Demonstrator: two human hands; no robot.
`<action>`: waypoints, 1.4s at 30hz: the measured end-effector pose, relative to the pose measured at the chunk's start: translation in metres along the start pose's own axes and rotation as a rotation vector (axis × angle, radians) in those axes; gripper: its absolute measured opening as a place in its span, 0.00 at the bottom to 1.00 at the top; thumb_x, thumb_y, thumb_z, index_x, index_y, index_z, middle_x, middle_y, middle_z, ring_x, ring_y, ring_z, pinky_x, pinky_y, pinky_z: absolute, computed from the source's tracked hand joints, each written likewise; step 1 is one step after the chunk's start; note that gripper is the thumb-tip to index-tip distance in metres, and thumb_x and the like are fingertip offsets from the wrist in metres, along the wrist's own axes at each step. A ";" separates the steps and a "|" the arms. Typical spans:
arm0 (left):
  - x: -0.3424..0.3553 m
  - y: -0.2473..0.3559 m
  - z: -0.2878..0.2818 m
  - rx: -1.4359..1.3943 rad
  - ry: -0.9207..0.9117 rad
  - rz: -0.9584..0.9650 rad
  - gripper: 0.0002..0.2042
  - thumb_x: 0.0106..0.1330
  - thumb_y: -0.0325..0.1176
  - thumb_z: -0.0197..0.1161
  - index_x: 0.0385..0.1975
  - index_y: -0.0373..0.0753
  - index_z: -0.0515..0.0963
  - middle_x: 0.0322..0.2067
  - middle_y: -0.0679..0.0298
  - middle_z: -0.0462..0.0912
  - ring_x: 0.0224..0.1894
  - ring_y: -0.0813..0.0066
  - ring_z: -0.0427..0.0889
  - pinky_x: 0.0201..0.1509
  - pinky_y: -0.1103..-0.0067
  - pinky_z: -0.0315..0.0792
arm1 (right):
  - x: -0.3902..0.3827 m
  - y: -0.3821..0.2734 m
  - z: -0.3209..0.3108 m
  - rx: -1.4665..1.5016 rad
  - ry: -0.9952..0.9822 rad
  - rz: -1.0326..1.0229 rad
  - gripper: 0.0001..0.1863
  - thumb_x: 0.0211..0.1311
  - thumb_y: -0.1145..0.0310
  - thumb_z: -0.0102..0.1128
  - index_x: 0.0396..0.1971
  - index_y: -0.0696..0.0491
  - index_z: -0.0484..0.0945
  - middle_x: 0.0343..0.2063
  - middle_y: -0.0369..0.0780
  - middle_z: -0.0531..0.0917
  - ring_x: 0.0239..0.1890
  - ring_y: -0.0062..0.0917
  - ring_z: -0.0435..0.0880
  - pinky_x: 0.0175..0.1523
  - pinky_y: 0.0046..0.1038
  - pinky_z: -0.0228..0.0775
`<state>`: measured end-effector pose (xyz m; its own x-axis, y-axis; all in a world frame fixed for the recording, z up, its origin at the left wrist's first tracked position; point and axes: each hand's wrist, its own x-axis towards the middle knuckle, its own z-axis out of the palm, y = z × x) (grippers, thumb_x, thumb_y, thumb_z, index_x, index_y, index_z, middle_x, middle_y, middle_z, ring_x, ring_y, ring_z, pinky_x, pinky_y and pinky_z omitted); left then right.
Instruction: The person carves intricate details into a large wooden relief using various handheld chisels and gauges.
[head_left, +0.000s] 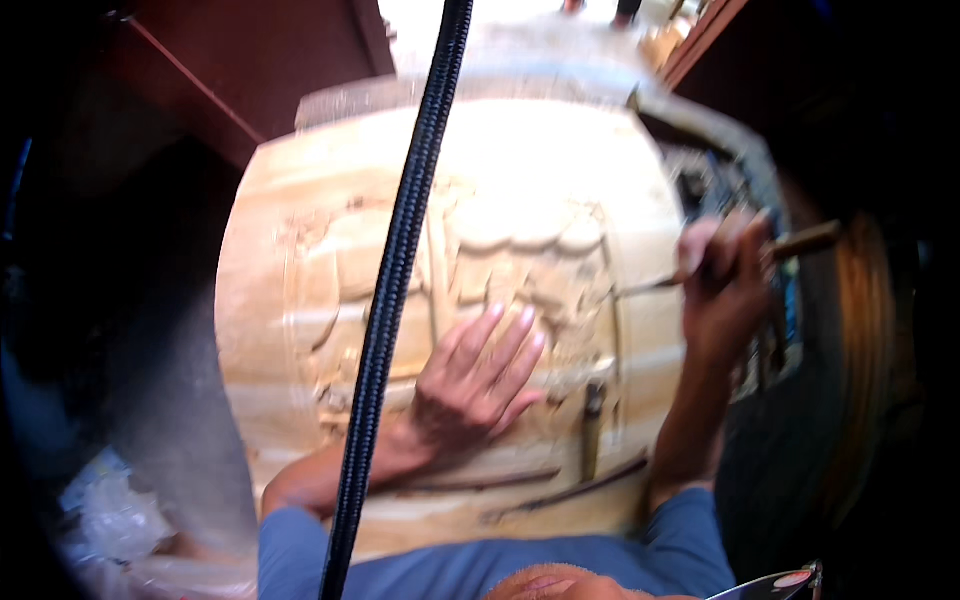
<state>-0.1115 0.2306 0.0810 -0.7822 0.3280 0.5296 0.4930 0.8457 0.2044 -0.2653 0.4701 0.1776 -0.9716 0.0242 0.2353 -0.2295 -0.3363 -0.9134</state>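
A large pale wood panel (300, 380) with carved relief of rounded, cloud-like shapes lies before me. My left hand (475, 380) rests flat on the carving near the middle, its fingers stretched out. At the panel's right side my right hand (725, 270), slightly blurred, is closed around a carving chisel (805, 240). The chisel's wooden handle sticks out to the right, and its thin shaft points left toward the carved border. Another wooden-handled tool (591, 440) lies on the panel between my arms. Close by lie a thin dark rod (480, 482) and a longer curved one (575, 490).
A black braided cable (400, 250) crosses the view and hides part of the panel. Cluttered tools (695, 185) sit beyond the panel's right edge. Clear plastic bags (120, 515) lie at lower left. Dark reddish-brown panels (240, 60) flank the bright floor (520, 40) at the far side.
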 end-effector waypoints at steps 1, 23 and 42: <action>-0.006 -0.005 0.004 -0.008 -0.041 0.018 0.32 0.72 0.53 0.71 0.67 0.35 0.82 0.70 0.46 0.81 0.75 0.45 0.75 0.76 0.54 0.71 | -0.003 0.010 0.000 -0.046 -0.066 0.011 0.28 0.91 0.48 0.46 0.24 0.46 0.63 0.18 0.40 0.74 0.19 0.22 0.68 0.23 0.20 0.58; -0.018 0.003 0.013 -0.036 0.171 0.089 0.20 0.67 0.49 0.79 0.45 0.37 0.90 0.43 0.63 0.91 0.39 0.66 0.84 0.43 0.71 0.75 | 0.002 0.038 0.002 -0.010 0.228 -0.013 0.33 0.87 0.44 0.55 0.20 0.49 0.74 0.19 0.38 0.81 0.13 0.17 0.69 0.21 0.20 0.57; -0.011 0.002 0.025 -0.002 -0.060 0.042 0.29 0.75 0.51 0.69 0.66 0.33 0.83 0.71 0.48 0.82 0.28 0.75 0.75 0.29 0.80 0.74 | 0.001 0.070 0.016 0.545 -0.418 0.385 0.39 0.85 0.33 0.41 0.14 0.44 0.58 0.18 0.43 0.77 0.11 0.20 0.59 0.23 0.25 0.50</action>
<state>-0.1117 0.2391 0.0555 -0.7825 0.3879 0.4871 0.5263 0.8301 0.1845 -0.2814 0.4315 0.1196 -0.8501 -0.5077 0.1400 0.2840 -0.6658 -0.6900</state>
